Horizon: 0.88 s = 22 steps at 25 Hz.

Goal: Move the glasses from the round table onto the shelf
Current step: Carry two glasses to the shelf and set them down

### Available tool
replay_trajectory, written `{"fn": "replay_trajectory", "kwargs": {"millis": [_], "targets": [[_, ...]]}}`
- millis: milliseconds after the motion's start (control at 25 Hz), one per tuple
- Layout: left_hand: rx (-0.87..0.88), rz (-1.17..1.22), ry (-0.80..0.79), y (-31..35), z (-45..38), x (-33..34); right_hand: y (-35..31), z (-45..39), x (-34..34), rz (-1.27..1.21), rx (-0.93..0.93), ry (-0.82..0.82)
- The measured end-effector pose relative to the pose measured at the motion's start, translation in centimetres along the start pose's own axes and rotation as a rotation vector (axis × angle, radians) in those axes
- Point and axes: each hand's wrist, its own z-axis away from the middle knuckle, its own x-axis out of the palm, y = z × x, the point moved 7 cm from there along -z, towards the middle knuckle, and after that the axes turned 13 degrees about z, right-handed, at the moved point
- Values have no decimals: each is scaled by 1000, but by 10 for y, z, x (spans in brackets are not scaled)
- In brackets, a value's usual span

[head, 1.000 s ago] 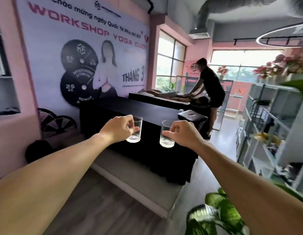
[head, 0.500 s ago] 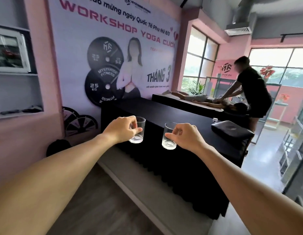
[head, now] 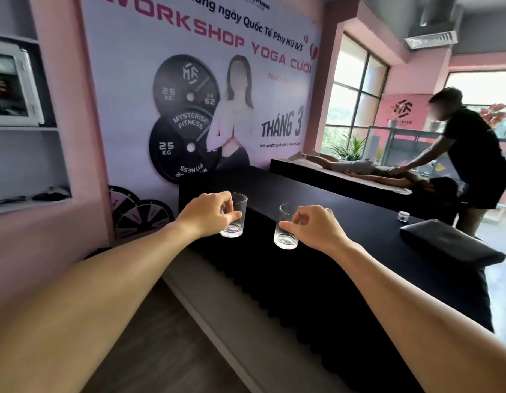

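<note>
Black table [head: 345,245] blocks ahead (cushion [head: 450,245] on top); shelf [head: 30,129] lies left.

Black bed [head: 317,222]; cushion [head: 450,245] atop

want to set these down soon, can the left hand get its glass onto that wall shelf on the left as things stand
Probably not yet. The left hand holds its glass out over the black table, while the wall shelf sits well off to the left. Nothing blocks the way, though.
</note>
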Motion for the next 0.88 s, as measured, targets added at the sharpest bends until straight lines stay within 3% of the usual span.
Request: {"fn": "replay_trajectory", "kwargs": {"millis": [400, 880], "targets": [[-110, -84, 110, -120, -177, -34, -47, -242, 107, -61, -192, -57], [-285, -149, 308, -302, -301, -137, -186, -451, 252, -128, -406, -130]]}}
